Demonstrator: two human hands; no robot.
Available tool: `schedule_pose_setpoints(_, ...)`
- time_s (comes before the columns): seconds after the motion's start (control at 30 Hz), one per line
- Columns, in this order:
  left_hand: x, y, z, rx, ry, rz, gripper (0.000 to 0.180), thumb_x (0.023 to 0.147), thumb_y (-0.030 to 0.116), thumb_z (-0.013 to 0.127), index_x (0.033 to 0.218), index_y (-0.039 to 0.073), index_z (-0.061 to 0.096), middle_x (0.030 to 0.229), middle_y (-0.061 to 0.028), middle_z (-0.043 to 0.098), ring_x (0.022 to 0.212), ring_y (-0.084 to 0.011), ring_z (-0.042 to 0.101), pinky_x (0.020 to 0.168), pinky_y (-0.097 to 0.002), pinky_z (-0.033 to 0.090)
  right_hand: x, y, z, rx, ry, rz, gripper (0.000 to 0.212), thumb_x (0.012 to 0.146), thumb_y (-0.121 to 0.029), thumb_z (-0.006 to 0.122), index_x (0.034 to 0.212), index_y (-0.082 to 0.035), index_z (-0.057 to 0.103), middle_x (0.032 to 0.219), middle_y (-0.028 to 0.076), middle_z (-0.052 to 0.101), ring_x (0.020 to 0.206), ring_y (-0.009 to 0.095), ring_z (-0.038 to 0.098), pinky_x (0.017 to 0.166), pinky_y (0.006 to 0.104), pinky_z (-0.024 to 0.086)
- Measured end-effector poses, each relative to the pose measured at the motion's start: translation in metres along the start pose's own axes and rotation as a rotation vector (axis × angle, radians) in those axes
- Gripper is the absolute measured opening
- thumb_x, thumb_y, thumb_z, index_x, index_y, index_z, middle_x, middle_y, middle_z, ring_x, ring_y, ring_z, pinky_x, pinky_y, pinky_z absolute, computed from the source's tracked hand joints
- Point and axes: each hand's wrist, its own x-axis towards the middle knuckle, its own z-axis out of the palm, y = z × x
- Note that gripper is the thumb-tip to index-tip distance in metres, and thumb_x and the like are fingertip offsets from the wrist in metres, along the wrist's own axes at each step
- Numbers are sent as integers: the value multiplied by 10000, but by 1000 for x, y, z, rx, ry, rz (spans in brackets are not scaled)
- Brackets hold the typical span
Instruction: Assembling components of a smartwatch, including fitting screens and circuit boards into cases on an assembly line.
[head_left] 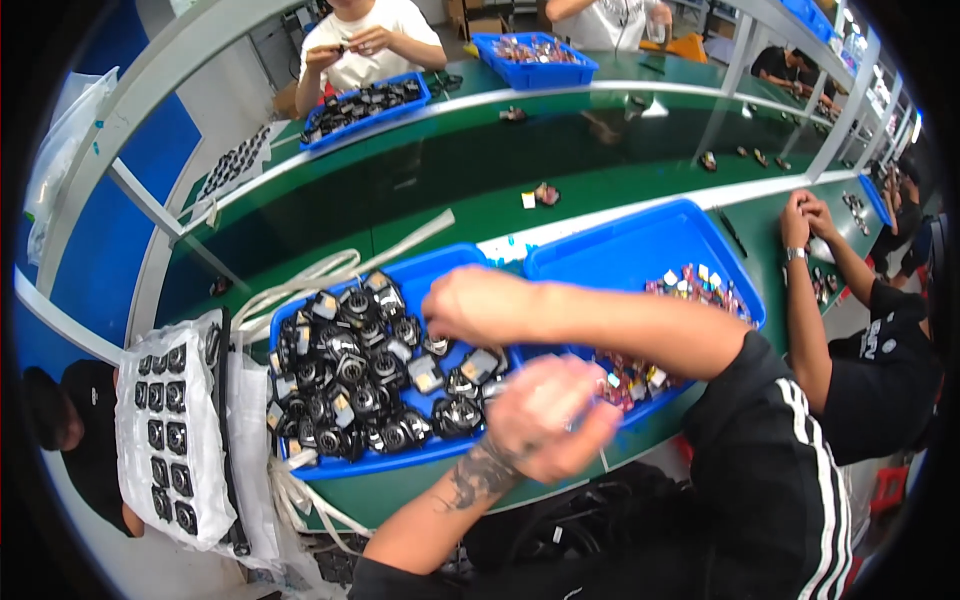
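Observation:
My right hand (475,305) reaches across from the right over the left blue tray (360,468). Its fingers bend down and close at a small black plastic part (436,346) with a rounded shape. Many similar black parts (350,370), some with round rings and pale squares, lie heaped in that tray. Below the right forearm, my left hand (555,418) hovers near where the two trays meet. It is smeared by motion with its fingers curled, and whatever may be in it cannot be made out. The right blue tray (620,245) holds small reddish circuit pieces (700,288), partly hidden by my right arm.
White straps (330,270) lie along the left tray. Beside it, a bagged stack (165,430) shows rows of black parts. A dark green conveyor (440,165) runs beyond a metal rail, carrying a small piece (545,194). Other people work across it and at my right.

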Motion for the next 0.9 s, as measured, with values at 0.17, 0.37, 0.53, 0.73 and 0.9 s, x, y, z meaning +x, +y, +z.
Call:
schedule_pose_setpoints(0.17,11,-34,-7,239,507,-624,632,827,179,708,1320,-58,391,1312,-205,436,1172,-282,450,938,-414,397,-32,-10,-72,348,332,105,188,855,-168,707,945,-6,732,827,124,710,719,218,690,671,317,542)
schedule_pose_setpoints(0.37,12,-27,-12,-767,242,-1216,289,1025,189,488,1245,3,507,765,-36,610,572,-59,511,531,-195,431,-77,-24,-92,971,317,411,214,911,-166,669,957,42,685,857,93,700,738,109,664,646,241,543)
schedule_pose_setpoints(0.53,6,-36,-11,-1016,341,-1516,218,992,157,545,1135,-3,585,872,-83,657,653,-122,590,623,-240,488,-151,43,-89,-54,-16,534,237,791,-197,766,911,-8,688,833,128,676,782,244,666,713,351,522)
schedule_pose_setpoints(0.73,10,-29,-8,-1036,329,-1562,238,972,124,559,1173,-2,575,1062,-134,639,790,-159,642,706,-274,532,-175,41,-64,44,-46,583,273,761,-216,800,828,-3,644,790,107,660,740,230,649,667,349,506)
schedule_pose_setpoints(0.9,4,-31,-6,-618,23,-1229,261,950,56,539,1201,43,610,1095,-90,576,869,-124,595,727,-246,513,-174,37,-74,505,230,697,244,815,-176,772,759,-31,584,700,4,615,653,83,569,611,236,447)
